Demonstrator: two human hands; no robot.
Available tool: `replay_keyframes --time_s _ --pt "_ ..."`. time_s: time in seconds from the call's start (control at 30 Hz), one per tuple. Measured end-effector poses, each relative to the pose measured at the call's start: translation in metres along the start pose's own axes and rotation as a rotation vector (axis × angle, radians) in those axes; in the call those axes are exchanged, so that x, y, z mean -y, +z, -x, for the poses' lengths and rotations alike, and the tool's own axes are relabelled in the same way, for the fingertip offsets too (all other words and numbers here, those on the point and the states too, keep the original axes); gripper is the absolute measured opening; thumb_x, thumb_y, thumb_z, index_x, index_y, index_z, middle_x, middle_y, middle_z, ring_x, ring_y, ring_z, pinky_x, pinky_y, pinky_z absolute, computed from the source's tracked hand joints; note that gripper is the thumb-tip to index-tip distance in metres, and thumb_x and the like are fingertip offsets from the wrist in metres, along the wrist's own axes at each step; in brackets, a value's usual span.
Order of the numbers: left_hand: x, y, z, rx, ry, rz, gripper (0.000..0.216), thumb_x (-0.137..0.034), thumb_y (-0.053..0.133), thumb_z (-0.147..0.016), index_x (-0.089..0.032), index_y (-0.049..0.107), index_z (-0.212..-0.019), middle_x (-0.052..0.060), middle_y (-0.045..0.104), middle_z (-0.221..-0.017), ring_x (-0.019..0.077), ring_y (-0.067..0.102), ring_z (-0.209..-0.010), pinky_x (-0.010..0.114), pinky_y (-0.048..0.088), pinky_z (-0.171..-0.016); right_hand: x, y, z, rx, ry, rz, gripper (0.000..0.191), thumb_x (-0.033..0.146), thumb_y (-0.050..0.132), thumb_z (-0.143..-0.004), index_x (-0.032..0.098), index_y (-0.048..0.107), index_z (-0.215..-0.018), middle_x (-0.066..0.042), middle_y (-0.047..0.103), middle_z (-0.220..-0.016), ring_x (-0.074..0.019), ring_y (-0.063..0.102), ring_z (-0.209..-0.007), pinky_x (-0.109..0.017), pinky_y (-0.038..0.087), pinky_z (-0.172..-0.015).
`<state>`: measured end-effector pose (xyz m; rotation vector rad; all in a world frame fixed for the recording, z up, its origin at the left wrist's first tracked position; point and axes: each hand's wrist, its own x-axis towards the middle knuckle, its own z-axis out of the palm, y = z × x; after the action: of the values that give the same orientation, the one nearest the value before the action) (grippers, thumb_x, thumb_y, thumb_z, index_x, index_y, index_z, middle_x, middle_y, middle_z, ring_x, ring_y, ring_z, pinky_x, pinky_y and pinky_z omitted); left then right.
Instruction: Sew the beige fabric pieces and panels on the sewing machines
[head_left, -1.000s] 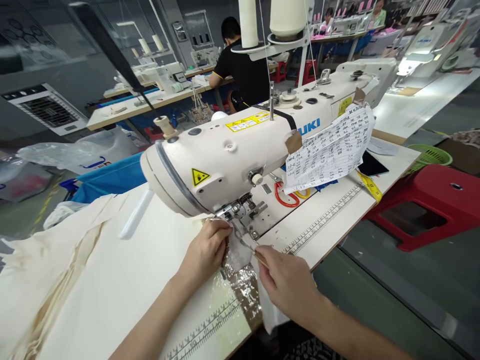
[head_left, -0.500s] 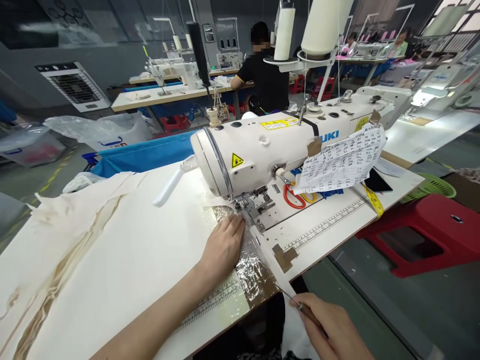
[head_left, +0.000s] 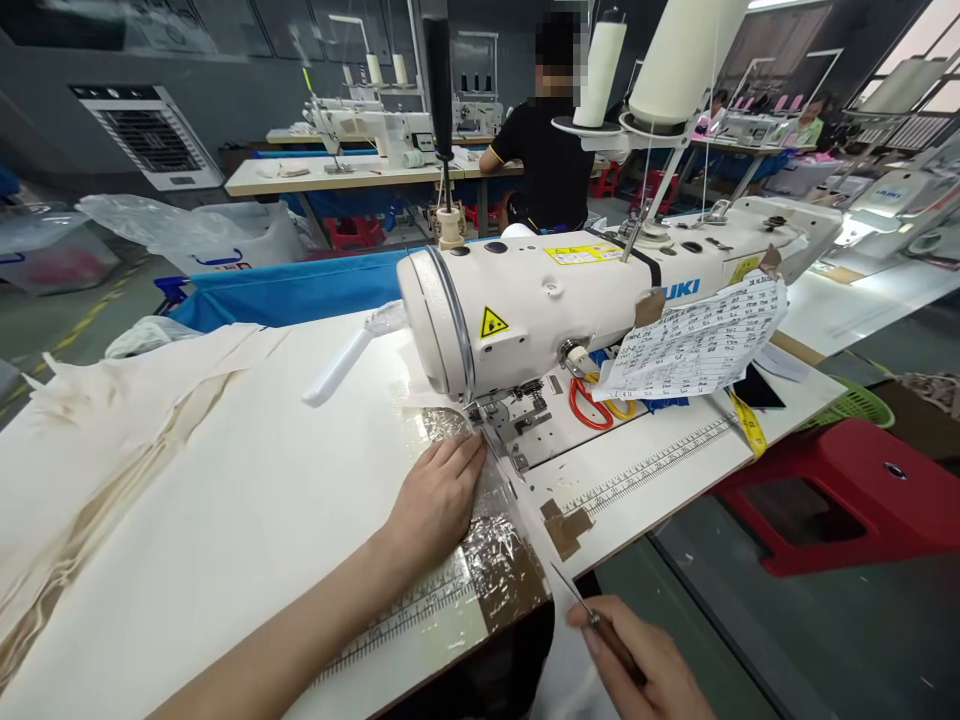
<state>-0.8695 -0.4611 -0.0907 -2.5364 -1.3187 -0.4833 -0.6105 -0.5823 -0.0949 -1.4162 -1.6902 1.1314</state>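
My left hand [head_left: 441, 488] lies on the machine bed just in front of the presser foot. Its fingers are stretched forward and rest along the edge of a narrow white fabric strip [head_left: 534, 520]; the thumb is hidden. The strip runs from the needle area of the white sewing machine [head_left: 517, 310] to the table's front edge and hangs over it. Gripped in my right hand [head_left: 645, 655], at the front edge, is an awl [head_left: 619, 642] with a brown handle. Its thin metal point touches or nearly touches the strip.
Cream fabric pieces [head_left: 112, 490] lie at the left. Scissors with a red handle [head_left: 589, 405] and a handwritten sheet [head_left: 697, 340] are by the machine; a yellow tape measure [head_left: 748, 425] hangs off the right edge. A red stool [head_left: 847, 490] stands right. A person in black [head_left: 559, 150] sits behind.
The view has shifted slightly, so the machine appears further right. My left hand stays by the presser foot, and my right hand still holds the awl at the strip.
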Motion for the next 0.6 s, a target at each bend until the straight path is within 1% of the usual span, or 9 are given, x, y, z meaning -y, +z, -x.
replay_keyframes --time_s 0.1,0.2,0.27,0.3,0.33,0.37,0.47,0.53,0.6 --pt "0.007 0.000 -0.001 -0.038 0.008 0.066 0.043 -0.007 0.034 -0.094 0.000 0.059 -0.129 0.017 0.064 -0.130 0.0303 0.058 -0.121 0.049 0.056 -0.099 -0.003 0.007 -0.005 -0.013 0.117 -0.257 0.037 0.057 0.056 -0.097 0.024 0.070 -0.094 0.001 0.053 -0.067 -0.0148 0.047 -0.058 -0.022 0.040 -0.054" --pt "0.016 0.000 -0.001 -0.043 0.014 0.134 0.044 -0.007 0.034 -0.094 -0.001 0.058 -0.130 0.016 0.063 -0.132 0.0287 0.057 -0.125 0.048 0.055 -0.102 -0.003 0.022 -0.007 -0.015 0.293 -0.751 0.032 0.055 0.075 -0.085 0.023 0.070 -0.091 0.000 0.057 -0.074 -0.0149 0.053 -0.065 -0.022 0.044 -0.061" --pt "0.020 0.001 -0.001 -0.036 0.033 0.158 0.045 -0.006 0.033 -0.093 -0.001 0.057 -0.131 0.016 0.062 -0.134 0.0276 0.055 -0.127 0.047 0.054 -0.105 -0.003 0.035 -0.005 0.021 0.421 -1.026 0.033 0.051 0.079 -0.081 0.024 0.069 -0.097 0.001 0.056 -0.069 -0.0134 0.051 -0.057 -0.022 0.044 -0.057" --pt "0.021 0.001 0.000 -0.033 0.045 0.162 0.046 -0.005 0.033 -0.092 -0.001 0.056 -0.131 0.016 0.062 -0.135 0.0271 0.055 -0.128 0.047 0.053 -0.106 -0.003 0.041 -0.003 0.044 0.472 -1.081 0.035 0.051 0.080 -0.080 0.024 0.069 -0.100 0.002 0.055 -0.065 -0.0128 0.048 -0.053 -0.022 0.042 -0.053" --pt "0.021 0.001 0.001 -0.031 0.057 0.162 0.046 -0.004 0.033 -0.092 -0.001 0.056 -0.132 0.016 0.061 -0.135 0.0269 0.054 -0.129 0.046 0.053 -0.107 -0.002 0.046 -0.001 0.060 0.502 -1.073 0.038 0.053 0.080 -0.080 0.024 0.069 -0.102 0.002 0.054 -0.064 -0.0127 0.047 -0.051 -0.022 0.040 -0.051" --pt "0.021 0.002 0.002 -0.030 0.066 0.157 0.046 -0.004 0.033 -0.092 -0.001 0.055 -0.131 0.016 0.060 -0.136 0.0271 0.053 -0.129 0.046 0.053 -0.107 -0.002 0.048 0.001 0.064 0.505 -1.014 0.042 0.056 0.080 -0.079 0.023 0.070 -0.102 0.001 0.055 -0.066 -0.0133 0.047 -0.053 -0.022 0.038 -0.051" --pt "0.018 0.002 0.001 -0.036 0.063 0.122 0.042 -0.005 0.034 -0.094 -0.001 0.056 -0.129 0.019 0.059 -0.135 0.0297 0.052 -0.129 0.048 0.054 -0.105 -0.001 0.046 0.002 -0.020 0.410 -0.710 0.047 0.065 0.075 -0.079 0.021 0.072 -0.095 -0.001 0.055 -0.075 -0.0163 0.048 -0.066 -0.023 0.038 -0.058" --pt "0.015 0.001 -0.002 -0.040 0.042 0.090 0.040 -0.006 0.035 -0.095 -0.001 0.058 -0.127 0.020 0.059 -0.131 0.0319 0.052 -0.126 0.049 0.055 -0.102 0.001 0.039 -0.001 -0.068 0.335 -0.527 0.047 0.068 0.067 -0.085 0.022 0.071 -0.097 0.001 0.047 -0.071 -0.0159 0.041 -0.064 -0.024 0.034 -0.057" --pt "0.013 -0.001 -0.007 -0.043 0.022 0.061 0.037 -0.005 0.036 -0.095 -0.001 0.060 -0.123 0.021 0.059 -0.126 0.0334 0.053 -0.120 0.050 0.058 -0.096 0.003 0.031 -0.006 -0.074 0.290 -0.400 0.047 0.067 0.059 -0.091 0.023 0.069 -0.101 0.003 0.038 -0.067 -0.0153 0.033 -0.060 -0.026 0.028 -0.055"
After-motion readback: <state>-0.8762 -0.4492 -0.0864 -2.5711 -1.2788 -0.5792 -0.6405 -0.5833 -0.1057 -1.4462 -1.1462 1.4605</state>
